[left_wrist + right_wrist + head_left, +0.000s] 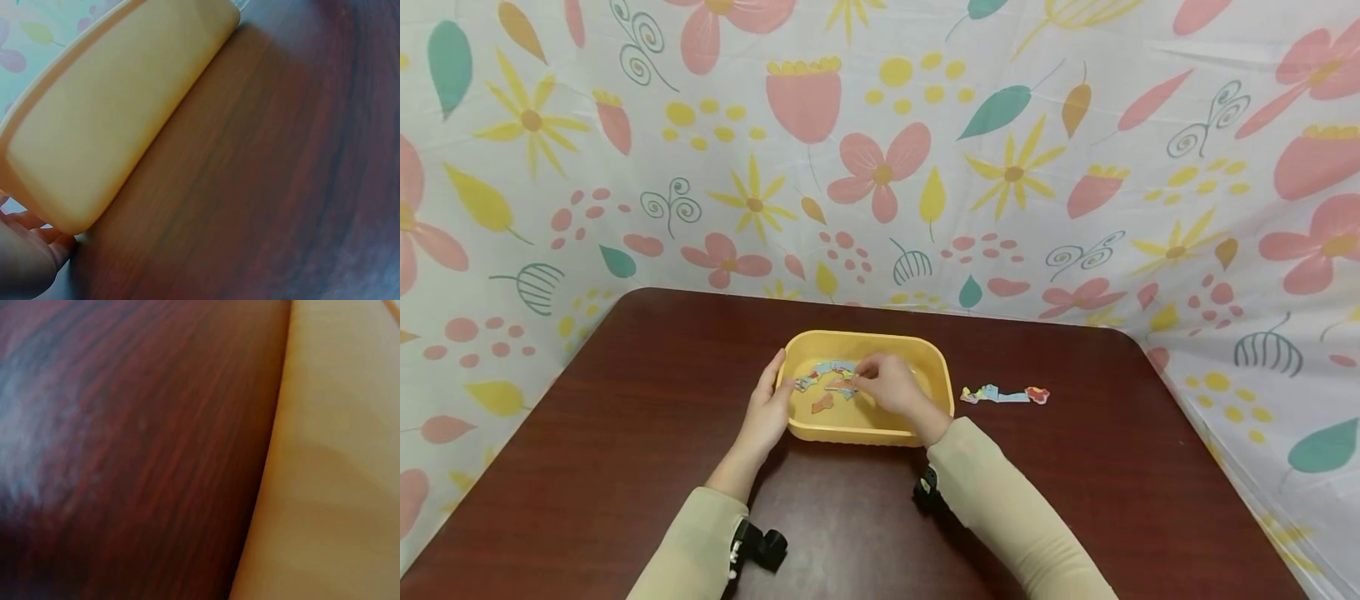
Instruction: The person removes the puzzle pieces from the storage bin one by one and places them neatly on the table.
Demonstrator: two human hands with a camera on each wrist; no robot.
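A yellow plastic tray (857,434) sits on the table, with several small printed puzzle pieces (822,403) lying on its floor. At its left end my left hand (765,414) grips the wall, thumb over the rim and fingers outside. The left wrist view shows those fingers (47,234) against the tray's outer corner. My right hand (891,387) reaches in over the right part of the tray, fingertips pinching a puzzle piece beside the joined, curved group; the fingers partly hide it. Only the tray wall (331,462) and table appear in the right wrist view, with no hand.
Right of the tray, a short row of joined puzzle pieces (1011,396) lies on the dark wooden table (1097,467). A white cloth with flower and leaf prints (880,100) hangs behind and beside the table. Each wrist bears a small black camera (760,546).
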